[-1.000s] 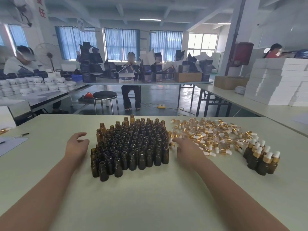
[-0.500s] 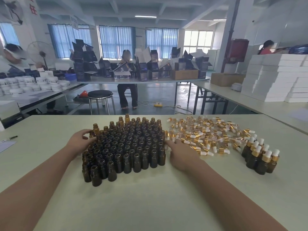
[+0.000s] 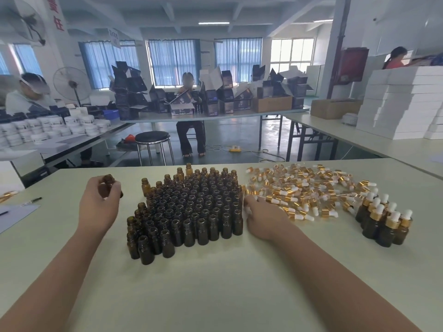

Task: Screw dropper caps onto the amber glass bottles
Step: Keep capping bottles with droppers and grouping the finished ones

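Note:
Several open amber glass bottles [image 3: 191, 207] stand packed together in the middle of the pale table [image 3: 215, 291]. My left hand [image 3: 98, 204] is lifted to the left of the cluster and grips one amber bottle [image 3: 109, 184] by its body. To the right of the cluster lies a loose pile of gold dropper caps [image 3: 302, 188] with white bulbs. My right hand [image 3: 261, 218] rests at the pile's near left edge, its fingers curled round a dropper cap whose white bulb [image 3: 248, 210] shows by the thumb. Several capped bottles [image 3: 383, 222] stand at the far right.
A sheet of paper [image 3: 14, 215] and a pen [image 3: 31, 201] lie at the table's left edge. Beyond the far edge are a black stool [image 3: 152, 137], other work tables with boxes and jars, seated people, and stacked white boxes [image 3: 402, 104] on the right.
My left hand has taken one bottle from the cluster's left side and lifted it away to the left. My right hand has stayed at the edge of the cap pile.

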